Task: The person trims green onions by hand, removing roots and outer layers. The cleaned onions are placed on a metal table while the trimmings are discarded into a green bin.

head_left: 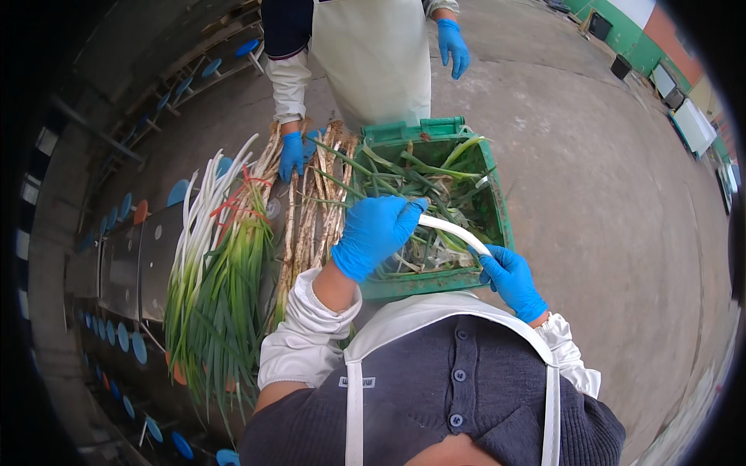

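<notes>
In blue gloves, my left hand (377,233) and my right hand (513,283) hold one long green onion (453,227) between them, above the near part of a green crate (507,213). My left fingers close near one end of its bare white stalk; my right fingers are wrapped round it further along, where the rest drops out of sight. Cut leaves and peelings (427,175) fill the crate. To the left lies a pile of cleaned green onions (221,256), white stalks away from me, tied with red string. Beside it are soil-stained, unpeeled green onions (307,225).
Across from me stands a person in a white apron (373,58); their gloved hand (291,155) touches the unpeeled green onions and their other hand (453,50) hangs free. Blue round stools (140,348) line the metal table (120,272) at left. Concrete floor (606,256) stretches right.
</notes>
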Motion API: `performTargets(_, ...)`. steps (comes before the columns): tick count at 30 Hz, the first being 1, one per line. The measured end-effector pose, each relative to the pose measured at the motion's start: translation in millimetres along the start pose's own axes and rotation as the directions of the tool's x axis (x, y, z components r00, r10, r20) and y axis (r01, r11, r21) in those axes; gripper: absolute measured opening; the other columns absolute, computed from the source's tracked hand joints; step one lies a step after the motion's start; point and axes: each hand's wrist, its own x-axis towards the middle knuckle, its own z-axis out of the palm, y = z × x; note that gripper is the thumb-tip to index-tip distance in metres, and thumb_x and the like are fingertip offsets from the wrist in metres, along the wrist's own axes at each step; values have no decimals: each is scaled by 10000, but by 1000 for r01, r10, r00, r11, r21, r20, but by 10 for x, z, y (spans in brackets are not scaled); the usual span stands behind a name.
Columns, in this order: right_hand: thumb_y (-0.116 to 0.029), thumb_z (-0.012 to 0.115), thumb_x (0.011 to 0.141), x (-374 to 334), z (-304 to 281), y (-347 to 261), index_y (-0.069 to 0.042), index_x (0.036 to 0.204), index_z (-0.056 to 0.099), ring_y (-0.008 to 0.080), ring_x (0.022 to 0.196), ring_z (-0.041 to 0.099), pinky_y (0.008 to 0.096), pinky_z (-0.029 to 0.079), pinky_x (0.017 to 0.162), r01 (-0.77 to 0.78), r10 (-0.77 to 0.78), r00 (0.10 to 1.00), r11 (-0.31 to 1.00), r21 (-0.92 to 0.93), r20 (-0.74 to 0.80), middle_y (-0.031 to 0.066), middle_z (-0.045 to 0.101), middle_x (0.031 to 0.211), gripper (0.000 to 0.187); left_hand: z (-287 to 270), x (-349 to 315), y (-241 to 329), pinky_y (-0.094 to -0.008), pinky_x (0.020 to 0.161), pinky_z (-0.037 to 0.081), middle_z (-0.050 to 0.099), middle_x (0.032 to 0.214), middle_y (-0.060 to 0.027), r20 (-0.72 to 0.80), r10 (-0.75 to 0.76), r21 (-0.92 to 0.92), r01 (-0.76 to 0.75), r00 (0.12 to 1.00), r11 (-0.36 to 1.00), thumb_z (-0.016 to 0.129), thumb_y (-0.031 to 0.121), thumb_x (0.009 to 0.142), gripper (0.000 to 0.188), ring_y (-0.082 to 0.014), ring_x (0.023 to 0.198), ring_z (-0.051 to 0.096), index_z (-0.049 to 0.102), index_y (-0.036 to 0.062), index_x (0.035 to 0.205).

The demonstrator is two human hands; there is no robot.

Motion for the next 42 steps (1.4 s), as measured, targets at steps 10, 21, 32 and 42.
performTargets(10, -233, 550, 942, 1, -86, -27, -68, 1151, 649, 55, 605, 544, 200, 416, 500, -71, 85, 984, 993, -93, 155, -13, 582, 687, 284, 141, 19, -258, -227, 353, 320, 475, 484, -26, 337, -202, -938, 346, 919, 6, 489, 388, 963, 450, -97, 357, 391, 543, 91, 629)
performTargets(21, -232, 541, 940, 3, -249, -228, -44, 1125, 651, 65, 604, 533, 205, 421, 542, -1, -1, 999, 1000, 28, 51, 9, 603, 742, 286, 103, 105, -437, -376, 685, 504, 665, 864, -197, 171, -280, 128, 261, 945, 957, 627, 358, 841, 361, -303, 761, 655, 688, 30, 977)
performTargets(32, -221, 461, 985, 154, -1097, -2944, 51, 1331, 384, 159, 676, 580, 269, 513, 584, 382, -696, 594, 686, 619, 404, 87, 621, 860, 447, 1185, 153, 243, -376, 1018, 402, 440, 1356, -195, 475, 401, -497, -137, 784, 857, 763, 182, 750, 874, -287, 1269, 423, 256, 57, 1451)
performTargets(42, -237, 452, 986, 352, -659, -2895, 33, 1382, 349, 173, 735, 579, 280, 527, 695, 610, -582, 790, 709, 354, -195, 73, 573, 885, 490, 846, 280, 310, -254, 726, 483, 612, 923, -35, 564, 279, -678, 243, 777, 693, 626, 181, 880, 376, -90, 793, 567, 564, 12, 1210)
